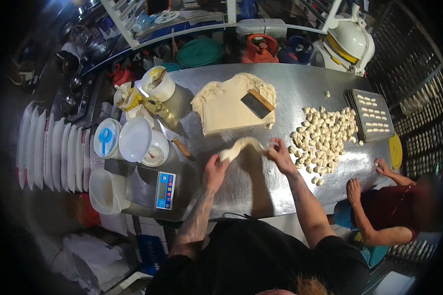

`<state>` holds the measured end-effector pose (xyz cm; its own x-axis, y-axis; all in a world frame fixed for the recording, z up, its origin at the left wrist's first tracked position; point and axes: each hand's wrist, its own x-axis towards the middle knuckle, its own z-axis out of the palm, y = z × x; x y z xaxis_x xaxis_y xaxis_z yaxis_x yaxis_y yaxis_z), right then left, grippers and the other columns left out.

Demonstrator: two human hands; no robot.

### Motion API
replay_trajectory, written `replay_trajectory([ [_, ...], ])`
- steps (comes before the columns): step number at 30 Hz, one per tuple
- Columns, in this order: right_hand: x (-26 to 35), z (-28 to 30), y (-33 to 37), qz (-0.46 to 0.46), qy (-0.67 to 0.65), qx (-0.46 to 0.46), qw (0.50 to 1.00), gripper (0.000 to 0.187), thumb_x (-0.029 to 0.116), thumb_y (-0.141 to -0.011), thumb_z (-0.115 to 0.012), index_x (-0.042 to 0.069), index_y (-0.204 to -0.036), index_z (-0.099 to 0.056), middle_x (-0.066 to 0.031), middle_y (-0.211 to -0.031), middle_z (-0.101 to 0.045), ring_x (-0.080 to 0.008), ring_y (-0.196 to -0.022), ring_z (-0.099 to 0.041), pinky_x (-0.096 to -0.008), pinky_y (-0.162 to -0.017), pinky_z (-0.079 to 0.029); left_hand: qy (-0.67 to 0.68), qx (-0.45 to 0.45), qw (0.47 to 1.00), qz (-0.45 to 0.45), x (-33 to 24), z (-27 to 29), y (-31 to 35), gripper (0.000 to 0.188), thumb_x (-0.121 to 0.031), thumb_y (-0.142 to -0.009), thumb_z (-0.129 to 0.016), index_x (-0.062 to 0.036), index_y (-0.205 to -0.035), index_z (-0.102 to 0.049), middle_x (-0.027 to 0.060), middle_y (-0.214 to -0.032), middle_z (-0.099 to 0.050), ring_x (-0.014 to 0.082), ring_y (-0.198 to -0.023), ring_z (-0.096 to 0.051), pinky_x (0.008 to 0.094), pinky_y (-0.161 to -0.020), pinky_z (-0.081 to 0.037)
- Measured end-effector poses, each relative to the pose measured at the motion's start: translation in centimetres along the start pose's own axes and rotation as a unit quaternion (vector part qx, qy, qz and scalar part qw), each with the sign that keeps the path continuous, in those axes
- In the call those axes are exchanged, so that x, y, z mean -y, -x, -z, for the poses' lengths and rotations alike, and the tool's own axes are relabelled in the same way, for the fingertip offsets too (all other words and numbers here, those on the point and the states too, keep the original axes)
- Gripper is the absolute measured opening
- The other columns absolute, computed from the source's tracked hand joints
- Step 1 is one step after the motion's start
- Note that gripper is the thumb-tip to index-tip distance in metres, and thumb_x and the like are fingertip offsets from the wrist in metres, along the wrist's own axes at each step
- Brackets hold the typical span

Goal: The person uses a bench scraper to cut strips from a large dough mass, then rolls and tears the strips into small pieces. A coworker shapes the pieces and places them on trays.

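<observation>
A long strip of pale dough (246,143) arches above the steel table between my two hands. My left hand (215,169) is closed on its left end, and my right hand (279,156) pinches the other end. Just beyond lies a big slab of dough (221,108) with a cut front edge. On top of the slab rests a dough scraper (257,104) with a wooden handle and dark blade. To the right of my right hand spreads a heap of small dough pieces (325,137).
A digital scale (165,191), a wooden-handled knife (181,146), a dial scale (155,153) and white tubs (158,86) stand at the left. Trays with dough pieces (371,115) are stacked at the right. A co-worker (384,206) stands at the right edge, hands at the table (300,196).
</observation>
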<state>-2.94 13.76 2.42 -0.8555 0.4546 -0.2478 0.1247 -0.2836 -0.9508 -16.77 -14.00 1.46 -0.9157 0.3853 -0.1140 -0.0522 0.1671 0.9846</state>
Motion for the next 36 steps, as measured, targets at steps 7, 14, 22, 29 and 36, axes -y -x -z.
replay_trajectory([
  [7, -4.6, 1.8, 15.7, 0.138, 0.498, -0.086, 0.852, 0.062, 0.025, -0.083, -0.081, 0.006, -0.136, -0.056, -0.0219, -0.127, -0.06, -0.0398, -0.112, -0.062, -0.0497, -0.097, -0.051, -0.406, -0.021, 0.904, -0.13, 2.3, 6.6, 10.3, 0.063, -0.035, -0.086, -0.082, -0.0041, -0.136, -0.059, 0.0172, -0.136, -0.056, 0.0358, -0.123, -0.058, 0.0495, -0.108, -0.043],
  [14, -5.7, -4.2, 12.8, 0.119, 0.616, -0.076, 0.775, 0.057, 0.033, -0.084, -0.079, 0.014, -0.135, -0.062, -0.0101, -0.124, -0.063, -0.0361, -0.117, -0.059, -0.0506, -0.097, -0.048, -0.477, 0.204, 0.831, -0.199, 0.7, 2.5, 3.4, 0.054, -0.042, -0.083, -0.083, -0.0058, -0.118, -0.065, 0.0118, -0.116, -0.062, 0.0314, -0.11, -0.061, 0.0516, -0.099, -0.044],
  [22, -6.7, -8.2, 20.0, 0.007, 0.595, -0.144, 0.791, 0.058, 0.041, -0.091, -0.073, 0.012, -0.139, -0.06, -0.0136, -0.13, -0.059, -0.0381, -0.134, -0.049, -0.0623, -0.115, -0.028, -0.462, 0.294, 0.799, -0.247, 0.7, 6.7, 6.1, 0.059, -0.047, -0.09, -0.074, -0.0033, -0.128, -0.063, 0.0184, -0.126, -0.06, 0.0335, -0.118, -0.06, 0.0576, -0.115, -0.03],
  [29, -6.2, -5.2, 9.7, 0.066, 0.659, -0.23, 0.713, 0.071, 0.053, -0.1, -0.057, 0.007, -0.153, -0.046, -0.0224, -0.157, -0.042, -0.0431, -0.153, -0.025, -0.0635, -0.123, -0.014, -0.476, 0.13, 0.806, -0.327, 0.7, -2.0, -3.0, 0.066, -0.048, -0.098, -0.062, -0.0023, -0.146, -0.053, 0.0262, -0.158, -0.038, 0.037, -0.137, -0.05, 0.0596, -0.123, -0.021],
  [36, -7.7, -4.4, 11.5, 0.062, 0.627, -0.24, 0.739, 0.073, 0.058, -0.1, -0.052, 0.008, -0.154, -0.045, -0.022, -0.159, -0.041, -0.0422, -0.155, -0.024, -0.0596, -0.124, -0.018, -0.46, 0.239, 0.813, -0.265, 1.7, -0.7, 0.6, 0.057, -0.04, -0.099, -0.061, -0.0022, -0.142, -0.055, 0.0213, -0.154, -0.046, 0.0336, -0.139, -0.048, 0.0555, -0.121, -0.026],
])
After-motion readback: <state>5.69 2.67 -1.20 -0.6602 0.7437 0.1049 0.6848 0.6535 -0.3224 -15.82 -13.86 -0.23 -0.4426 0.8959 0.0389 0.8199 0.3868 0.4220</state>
